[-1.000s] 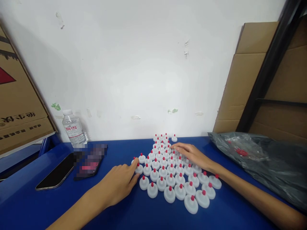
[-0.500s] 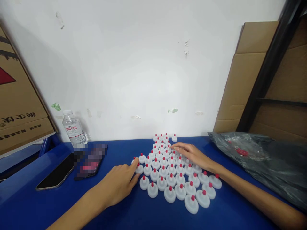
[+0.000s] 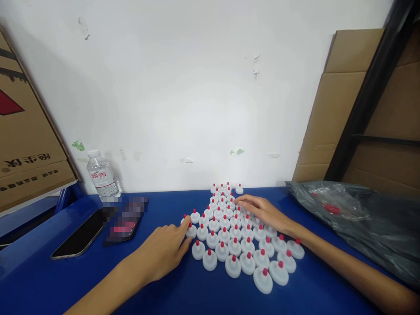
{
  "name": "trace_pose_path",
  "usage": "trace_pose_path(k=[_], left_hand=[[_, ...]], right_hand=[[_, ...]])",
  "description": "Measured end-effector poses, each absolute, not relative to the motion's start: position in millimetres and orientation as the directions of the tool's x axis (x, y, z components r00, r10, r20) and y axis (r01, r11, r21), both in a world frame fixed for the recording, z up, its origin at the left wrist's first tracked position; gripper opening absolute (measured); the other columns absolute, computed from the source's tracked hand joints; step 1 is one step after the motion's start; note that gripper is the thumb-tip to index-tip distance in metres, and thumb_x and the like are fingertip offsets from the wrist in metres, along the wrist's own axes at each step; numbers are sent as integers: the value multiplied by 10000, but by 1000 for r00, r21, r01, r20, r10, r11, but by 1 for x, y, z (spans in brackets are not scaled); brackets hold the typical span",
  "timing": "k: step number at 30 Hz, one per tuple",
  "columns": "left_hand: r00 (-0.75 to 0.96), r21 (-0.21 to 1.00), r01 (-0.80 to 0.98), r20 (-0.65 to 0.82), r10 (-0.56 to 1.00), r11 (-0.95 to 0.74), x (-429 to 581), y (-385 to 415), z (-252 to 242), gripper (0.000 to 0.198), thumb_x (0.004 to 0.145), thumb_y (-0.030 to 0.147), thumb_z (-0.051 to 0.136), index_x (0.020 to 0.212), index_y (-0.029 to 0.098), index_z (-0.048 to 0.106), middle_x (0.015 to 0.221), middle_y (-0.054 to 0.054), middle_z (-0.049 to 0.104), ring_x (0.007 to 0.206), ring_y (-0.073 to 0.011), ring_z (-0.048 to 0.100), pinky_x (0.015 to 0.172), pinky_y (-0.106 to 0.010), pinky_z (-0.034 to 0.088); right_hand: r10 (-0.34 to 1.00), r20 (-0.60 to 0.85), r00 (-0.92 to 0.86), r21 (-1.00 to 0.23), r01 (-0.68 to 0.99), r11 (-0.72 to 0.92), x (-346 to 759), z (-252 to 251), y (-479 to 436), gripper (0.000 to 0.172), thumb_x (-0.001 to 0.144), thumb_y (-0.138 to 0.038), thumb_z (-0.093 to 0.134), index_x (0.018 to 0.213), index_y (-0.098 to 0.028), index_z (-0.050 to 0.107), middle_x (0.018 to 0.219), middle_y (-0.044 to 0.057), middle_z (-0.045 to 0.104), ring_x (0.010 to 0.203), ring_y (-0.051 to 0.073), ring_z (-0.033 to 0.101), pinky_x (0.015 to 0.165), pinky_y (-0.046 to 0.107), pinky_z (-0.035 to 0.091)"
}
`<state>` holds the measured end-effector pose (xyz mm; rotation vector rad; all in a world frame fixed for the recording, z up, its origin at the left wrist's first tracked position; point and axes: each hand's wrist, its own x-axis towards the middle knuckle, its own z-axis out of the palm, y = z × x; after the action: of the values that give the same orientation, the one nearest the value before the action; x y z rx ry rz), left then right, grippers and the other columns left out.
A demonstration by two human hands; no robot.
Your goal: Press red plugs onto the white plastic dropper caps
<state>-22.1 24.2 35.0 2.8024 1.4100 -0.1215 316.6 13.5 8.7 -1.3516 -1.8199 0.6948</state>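
Several white round bottle caps with red tips [image 3: 234, 247] stand upright in a close group on the blue table. My left hand [image 3: 166, 247] rests at the group's left edge, index finger and thumb apart against a white cap [image 3: 191, 232] there. The other left fingers are bent and partly hidden. Across the far right side of the group lies my right hand [image 3: 260, 212], its fingers stretched toward the red-tipped caps in the middle. Some caps beneath the right hand are partly covered.
On the left are a water bottle [image 3: 102, 177], a black phone [image 3: 78, 236] and a second, partly blurred phone [image 3: 131, 218]. A dark plastic bag [image 3: 370, 240] with a clear bag of red pieces [image 3: 333, 208] lies right. Cardboard [image 3: 334, 113] leans by the white wall [image 3: 197, 87].
The whole view has shifted very slightly to the right. Both hands and the caps keep the same places relative to each other.
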Motion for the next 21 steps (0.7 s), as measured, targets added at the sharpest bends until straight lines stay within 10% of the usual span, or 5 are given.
trace_pose_path(k=[21], left_hand=[[585,-41,806,-92,806,-590,-20,24,37,522,1056,424,277,1490,155,385,1015,-167,763,964,-346,734,815,-404,518]], right_hand=[[957,244,-156,-816,500,290,317,8,14,423,972,-614,561,1237,-325,720,1282,45,712,1206,341,626,1047,487,450]])
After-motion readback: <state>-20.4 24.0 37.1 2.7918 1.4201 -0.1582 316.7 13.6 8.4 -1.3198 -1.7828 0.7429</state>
